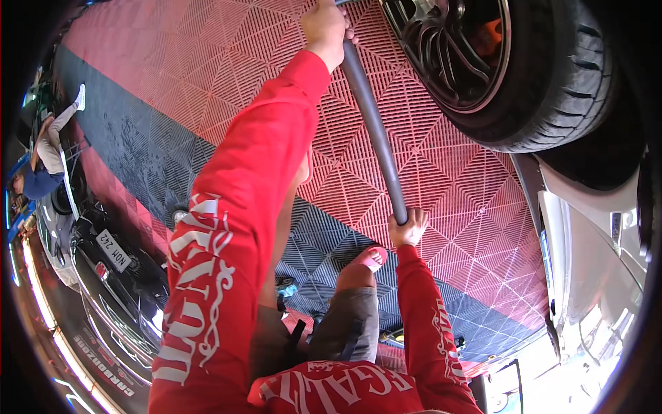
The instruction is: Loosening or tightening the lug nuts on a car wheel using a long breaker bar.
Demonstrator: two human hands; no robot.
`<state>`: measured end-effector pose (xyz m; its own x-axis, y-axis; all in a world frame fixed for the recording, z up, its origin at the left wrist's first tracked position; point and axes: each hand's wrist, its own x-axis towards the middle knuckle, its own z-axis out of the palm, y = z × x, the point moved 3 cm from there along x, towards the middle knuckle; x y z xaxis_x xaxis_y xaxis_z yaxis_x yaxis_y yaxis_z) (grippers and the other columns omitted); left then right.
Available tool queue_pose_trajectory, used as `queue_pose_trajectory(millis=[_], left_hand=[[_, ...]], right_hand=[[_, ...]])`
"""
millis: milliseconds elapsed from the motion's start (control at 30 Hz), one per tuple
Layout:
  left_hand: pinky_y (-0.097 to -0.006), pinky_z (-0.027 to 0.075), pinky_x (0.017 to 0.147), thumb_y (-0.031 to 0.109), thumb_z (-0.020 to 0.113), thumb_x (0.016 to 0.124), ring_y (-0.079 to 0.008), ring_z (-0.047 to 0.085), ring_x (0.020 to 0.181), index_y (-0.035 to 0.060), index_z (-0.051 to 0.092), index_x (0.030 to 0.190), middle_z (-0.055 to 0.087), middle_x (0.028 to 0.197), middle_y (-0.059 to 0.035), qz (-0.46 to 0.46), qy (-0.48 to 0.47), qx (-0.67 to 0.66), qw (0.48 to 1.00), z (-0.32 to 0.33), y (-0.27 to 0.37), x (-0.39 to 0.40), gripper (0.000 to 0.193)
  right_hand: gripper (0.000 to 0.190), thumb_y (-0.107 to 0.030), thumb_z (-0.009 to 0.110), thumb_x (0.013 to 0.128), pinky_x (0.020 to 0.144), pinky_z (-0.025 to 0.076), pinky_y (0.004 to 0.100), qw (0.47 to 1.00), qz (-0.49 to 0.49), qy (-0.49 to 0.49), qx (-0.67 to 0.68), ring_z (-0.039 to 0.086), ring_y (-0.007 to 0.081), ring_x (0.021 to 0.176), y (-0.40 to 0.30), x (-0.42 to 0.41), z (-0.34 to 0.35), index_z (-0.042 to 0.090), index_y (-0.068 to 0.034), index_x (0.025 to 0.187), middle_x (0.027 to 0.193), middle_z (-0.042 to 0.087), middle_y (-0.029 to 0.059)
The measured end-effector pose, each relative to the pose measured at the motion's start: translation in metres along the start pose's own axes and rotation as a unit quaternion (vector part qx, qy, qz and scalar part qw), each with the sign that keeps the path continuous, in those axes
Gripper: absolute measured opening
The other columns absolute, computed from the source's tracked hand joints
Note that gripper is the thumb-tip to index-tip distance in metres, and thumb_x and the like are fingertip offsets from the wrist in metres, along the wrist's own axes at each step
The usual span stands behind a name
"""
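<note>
My left hand (pixel 327 28) is wrapped round a long grey pipe (pixel 373 124), close to the top of the picture. The pipe's far end runs towards the upper edge, partly hidden by that hand. My right hand (pixel 408 227) grips the pipe's near end, low beside my sandalled foot (pixel 373 257). The pipe slants above the floor, its bend perhaps from the lens. To the right of it stands a car wheel with a black tyre (pixel 561 98) and dark spoked rim (pixel 460 57). An orange brake caliper (pixel 489 37) shows between the spokes.
A white car body (pixel 589 217) borders the right side. Red and grey slatted tiles (pixel 362 176) form the floor. A teal tool (pixel 286 287) and a yellow-black object (pixel 395 337) lie near my legs. At left are a black car (pixel 119 290) and a seated person (pixel 44 155).
</note>
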<state>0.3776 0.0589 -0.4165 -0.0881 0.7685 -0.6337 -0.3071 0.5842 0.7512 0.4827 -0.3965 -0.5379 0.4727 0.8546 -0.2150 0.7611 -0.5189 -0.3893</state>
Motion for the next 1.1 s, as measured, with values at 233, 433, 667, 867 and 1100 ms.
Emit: queue_pose_trajectory(millis=[233,433,667,867,1100], left_hand=[[-0.0336,0.043,0.037,0.035,0.048,0.091,-0.0159,0.042,0.041,0.006,0.049,0.071,0.041,0.052,-0.0027,0.158,0.043,0.023,0.986,0.003,0.004,-0.007,0.036],[-0.0333,0.035,0.028,0.03,0.046,0.093,-0.0165,0.038,0.03,0.0022,0.044,0.067,0.04,0.047,-0.0048,0.161,-0.03,-0.031,0.986,0.003,-0.004,-0.002,0.038],[-0.0325,0.037,0.032,0.028,0.044,0.093,-0.0162,0.038,0.031,0.0027,0.043,0.067,0.039,0.045,-0.0052,0.187,-0.049,-0.035,0.98,0.008,0.009,0.002,0.037],[-0.0419,0.054,0.065,0.035,0.04,0.096,-0.024,0.06,0.058,-0.0014,0.061,0.097,0.063,0.074,-0.0163,0.248,-0.105,0.44,0.856,0.002,0.04,0.021,0.042],[-0.0412,0.055,0.079,0.038,0.035,0.098,-0.0306,0.067,0.094,0.0275,0.044,0.138,0.066,0.11,-0.0148,0.323,-0.344,0.626,0.621,0.083,0.051,0.024,0.042]], right_hand=[[0.047,-0.035,0.075,0.059,0.091,0.037,0.0539,0.999,-0.023,0.048,-0.002,0.05,0.0426,0.099,0.03,0.03,0.09,0.059,0.0,0.087,0.088,0.056,0.0198],[0.043,-0.033,0.077,0.06,0.09,0.04,0.0571,0.991,-0.059,0.106,0.053,0.054,0.045,0.095,0.045,0.028,0.14,0.062,0.0,0.083,0.088,0.059,0.0221],[0.035,-0.024,0.073,0.063,0.072,0.039,0.0511,0.989,-0.063,0.119,0.065,0.048,0.0405,0.07,0.026,0.086,0.135,0.047,-0.002,0.067,0.072,0.049,0.0203],[0.033,-0.028,0.074,0.066,0.074,0.046,0.0464,0.994,0.026,-0.029,0.106,0.057,0.0356,0.077,0.018,0.044,0.101,0.063,-0.002,0.083,0.077,0.06,0.0151],[0.042,-0.037,0.076,0.075,0.059,0.049,0.0392,0.927,0.272,-0.169,0.196,0.063,0.0226,0.06,-0.012,0.026,0.067,0.068,-0.002,0.096,0.068,0.066,0.0143]])
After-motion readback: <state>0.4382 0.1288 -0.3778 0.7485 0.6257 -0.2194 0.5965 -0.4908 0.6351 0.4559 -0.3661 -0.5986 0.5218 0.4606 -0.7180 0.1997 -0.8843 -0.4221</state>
